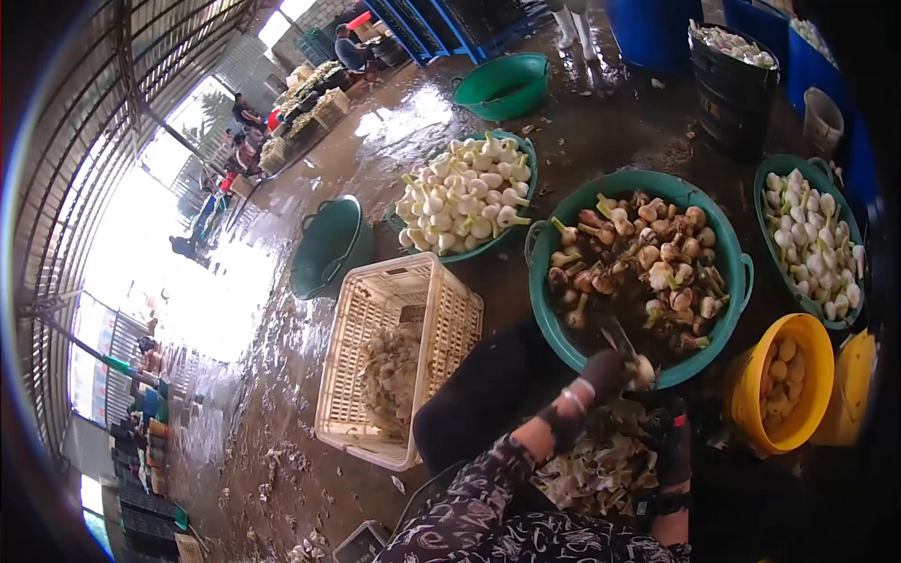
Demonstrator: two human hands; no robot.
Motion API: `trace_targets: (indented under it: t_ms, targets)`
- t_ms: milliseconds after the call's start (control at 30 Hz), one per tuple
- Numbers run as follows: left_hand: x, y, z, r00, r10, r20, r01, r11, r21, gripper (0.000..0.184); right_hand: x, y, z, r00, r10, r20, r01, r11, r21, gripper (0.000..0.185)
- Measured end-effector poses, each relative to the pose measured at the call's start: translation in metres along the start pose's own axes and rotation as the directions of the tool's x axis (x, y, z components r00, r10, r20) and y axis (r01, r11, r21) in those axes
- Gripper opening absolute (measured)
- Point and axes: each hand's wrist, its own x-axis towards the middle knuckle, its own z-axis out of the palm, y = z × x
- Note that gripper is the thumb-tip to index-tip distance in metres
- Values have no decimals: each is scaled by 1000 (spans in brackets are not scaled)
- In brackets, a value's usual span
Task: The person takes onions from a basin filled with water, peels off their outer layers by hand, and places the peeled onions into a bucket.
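My left hand (605,373), in a dark glove with a pale band at the wrist, is closed at the near rim of a large green tub (735,246). A whitish garlic bulb (642,372) shows at its fingers. A thin greyish strip (616,338) rises beside them; whether it is a blade or a stem I cannot tell. Unpeeled brownish garlic bulbs (657,253) sit in dark water in the tub. My right hand (674,427), also dark-gloved, is lower right near the tub; its fingers are lost in shadow. Loose garlic skins (601,460) are heaped between my arms.
A cream plastic crate (375,291) holding skins stands left. Peeled white garlic fills a tub (465,192) ahead and another tub (812,239) at right. A yellow bucket (817,403) holds round tan items. Green basins (328,246) and blue barrels (648,38) stand on wet floor. People sit far off.
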Motion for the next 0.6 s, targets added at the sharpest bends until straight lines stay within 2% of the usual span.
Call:
trace_targets:
  t_ms: [33,67,100,133,167,200,233,267,300,333,367,400,433,467,500,567,600]
  targets:
    - [-16,16,2,994,82,71,-80,996,-36,29,3,8,-7,994,5,106,-7,1000,14,45]
    - [-34,28,7,981,124,151,-86,968,-237,30,-3,-13,9,962,10,271,7,998,-62,46]
    - [-57,55,0,974,55,222,-7,977,-214,37,-5,-7,2,960,3,280,16,998,-65,46]
    - [-63,48,17,950,310,-19,-311,945,-101,43,-3,8,-12,938,57,341,-88,993,78,47]
    - [-71,42,28,886,446,-125,-452,892,-20,46,1,23,-18,907,98,410,-198,957,212,47]
    - [-80,37,40,792,566,-226,-562,822,90,49,9,39,-10,933,70,353,-194,924,331,47]
    - [-90,40,42,876,451,-168,-471,877,-100,56,3,35,-9,931,63,360,-188,927,324,47]
    - [-97,42,43,938,338,-81,-347,895,-281,62,-6,28,-10,944,42,328,-69,995,70,45]
    - [-102,42,42,935,344,-86,-354,893,-279,62,-13,24,-10,954,10,299,50,980,-190,44]
    - [-112,50,30,978,198,-64,-207,945,-252,64,-19,19,2,972,52,227,-51,999,-12,37]
    - [-121,55,22,998,48,-44,-56,974,-219,66,-21,20,1,973,44,226,-44,999,-8,37]
    - [-122,49,19,998,50,-28,-55,973,-222,69,-18,20,1,977,-141,162,178,953,-245,30]
    - [-122,49,16,998,63,-30,-68,974,-217,69,-15,19,1,933,-332,140,358,804,-475,25]
    - [-125,49,15,992,125,-16,-126,986,-113,69,-18,20,1,932,-333,146,350,714,-606,23]
    - [-127,49,14,983,182,2,-182,983,-10,68,-19,20,1,930,-338,147,354,713,-605,23]
    - [-127,45,21,973,230,-23,-229,973,25,67,-20,16,9,965,-253,69,231,697,-679,21]
    - [-126,41,22,963,266,-33,-264,963,48,64,-25,11,12,972,-212,101,232,796,-559,20]
